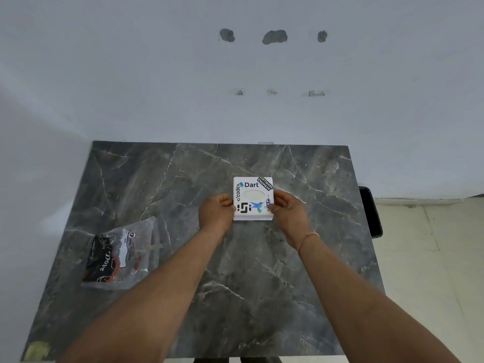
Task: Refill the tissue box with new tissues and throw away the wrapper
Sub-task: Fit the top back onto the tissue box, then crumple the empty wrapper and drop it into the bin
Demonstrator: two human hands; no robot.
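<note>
A white square tissue box point(253, 188) with stickers and an oval top opening sits near the middle of the grey marble table point(199, 258). Pale tissue shows in the opening. My left hand point(215, 211) grips the box's left side and my right hand point(286, 209) grips its right side, fingertips on the lid's edges. To the left lies a crumpled clear plastic wrapper point(123, 255) with black and red print, flat on the table and apart from both hands.
The table stands against a white wall point(235, 74) at the back and left. A black object point(370, 210) hangs just past the table's right edge. Tiled floor point(432, 258) lies to the right.
</note>
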